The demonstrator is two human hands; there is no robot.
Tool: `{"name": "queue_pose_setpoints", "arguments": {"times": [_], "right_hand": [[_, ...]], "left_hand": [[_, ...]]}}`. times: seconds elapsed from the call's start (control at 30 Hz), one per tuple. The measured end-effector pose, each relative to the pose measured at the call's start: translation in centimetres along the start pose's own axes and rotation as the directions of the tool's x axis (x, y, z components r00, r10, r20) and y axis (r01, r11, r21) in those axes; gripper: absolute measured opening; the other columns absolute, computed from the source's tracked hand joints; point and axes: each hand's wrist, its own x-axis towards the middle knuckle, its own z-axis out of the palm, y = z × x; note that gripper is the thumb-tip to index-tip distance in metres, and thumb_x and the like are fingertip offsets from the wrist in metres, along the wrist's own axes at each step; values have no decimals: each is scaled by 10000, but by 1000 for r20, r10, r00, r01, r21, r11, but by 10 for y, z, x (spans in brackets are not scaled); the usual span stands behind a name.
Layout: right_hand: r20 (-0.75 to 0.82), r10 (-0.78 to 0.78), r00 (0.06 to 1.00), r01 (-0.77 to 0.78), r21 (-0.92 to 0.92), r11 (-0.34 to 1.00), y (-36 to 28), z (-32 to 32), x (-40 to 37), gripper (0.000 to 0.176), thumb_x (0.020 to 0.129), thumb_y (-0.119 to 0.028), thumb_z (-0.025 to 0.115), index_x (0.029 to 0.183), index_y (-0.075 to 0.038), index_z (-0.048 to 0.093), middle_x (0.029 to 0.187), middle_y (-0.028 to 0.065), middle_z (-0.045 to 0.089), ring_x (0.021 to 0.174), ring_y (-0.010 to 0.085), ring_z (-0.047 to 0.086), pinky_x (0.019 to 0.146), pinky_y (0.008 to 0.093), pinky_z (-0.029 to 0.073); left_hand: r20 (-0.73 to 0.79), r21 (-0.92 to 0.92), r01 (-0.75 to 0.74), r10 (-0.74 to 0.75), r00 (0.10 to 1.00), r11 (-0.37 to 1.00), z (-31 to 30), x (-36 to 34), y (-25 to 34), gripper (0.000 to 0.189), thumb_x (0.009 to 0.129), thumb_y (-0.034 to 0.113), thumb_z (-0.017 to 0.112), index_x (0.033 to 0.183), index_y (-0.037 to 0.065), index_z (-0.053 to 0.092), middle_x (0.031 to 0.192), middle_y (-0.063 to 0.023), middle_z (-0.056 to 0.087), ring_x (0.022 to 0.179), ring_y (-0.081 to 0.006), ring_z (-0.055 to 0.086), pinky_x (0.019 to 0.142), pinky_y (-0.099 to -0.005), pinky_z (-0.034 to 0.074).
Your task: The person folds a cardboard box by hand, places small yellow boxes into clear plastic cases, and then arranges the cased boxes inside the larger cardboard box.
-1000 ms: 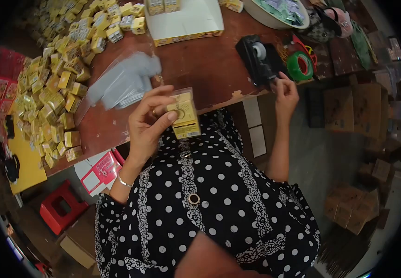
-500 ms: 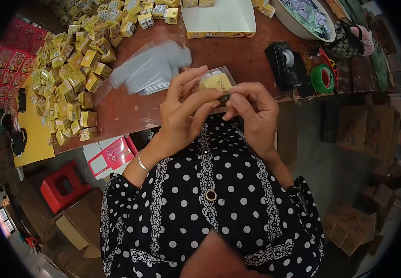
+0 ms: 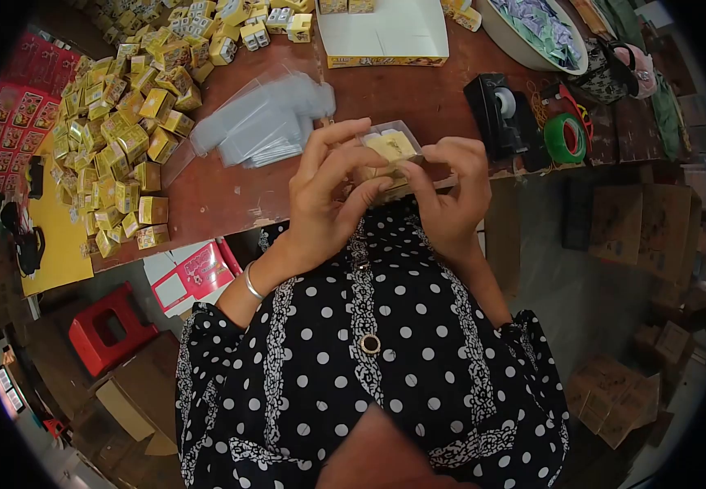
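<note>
A small clear plastic box with a yellow piece inside (image 3: pixel 394 144) is held up between my hands, over the table's front edge. My left hand (image 3: pixel 330 183) has its fingers round the box's left side, the thumb below. On the right side, my right hand (image 3: pixel 451 183) grips the box with thumb and bent fingers at its near right corner. Just behind and left lies a fanned stack of clear plastic sleeves (image 3: pixel 263 118). Farther left is a large heap of small yellow boxes (image 3: pixel 125 134).
A white tray (image 3: pixel 381 28) stands at the back of the red-brown table (image 3: pixel 231 191). On the right are a black tape dispenser (image 3: pixel 491 110), green tape (image 3: pixel 566 137) and a basin of small packets (image 3: pixel 536 28). A red stool (image 3: pixel 108 326) stands at lower left.
The box has tilted and risen slightly between my hands. My right thumb has moved from the box's right edge onto its near side, and my right fingers have spread a little.
</note>
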Motion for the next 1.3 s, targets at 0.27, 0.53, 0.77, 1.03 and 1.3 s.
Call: {"name": "queue_pose_setpoints", "arguments": {"times": [0.27,0.53,0.77,1.03,1.3], "right_hand": [[418,-129,899,121,46,992,12,-14,24,435,865,-16,723,1281,-28,596,1395,154,541,1149,219,598,1013,346,485],[462,258,849,-408,261,875,18,-18,5,782,813,-92,783,1486,-53,388,1271,107,606,1185,191,592,1009,349,493],[448,214,868,-301,130,945,-4,-37,22,802,774,-89,831,1465,-52,426,1154,101,661,1071,186,661,967,335,524],[-91,449,889,-447,44,894,23,-113,38,380,902,-211,765,1204,2,672,1241,99,659,1089,169,632,927,310,502],[-114,428,897,-428,-469,773,127,-184,34,260,965,-245,701,954,12,740,1248,101,664,791,66,613,665,253,486]], "left_hand": [[54,-257,151,-142,988,954,2,-1,-3,287,877,-89,732,1130,16,643,1368,-124,511,988,-134,633,842,-268,577],[67,-706,294,-353,933,644,1,-3,-12,488,872,-28,749,1304,13,527,1316,-102,488,1164,-179,576,981,-315,528],[355,-98,304,-252,900,947,-17,4,-8,693,808,75,832,1415,31,501,1234,-89,594,1141,-174,595,1011,-307,468],[449,-331,618,-457,768,713,-6,-5,-8,594,803,-40,766,1322,58,494,1208,-47,638,1124,-144,630,964,-306,512],[494,-348,654,-462,737,672,3,-7,-13,623,805,-32,799,1324,71,470,1196,-44,651,1141,-151,636,1000,-314,501]]}}
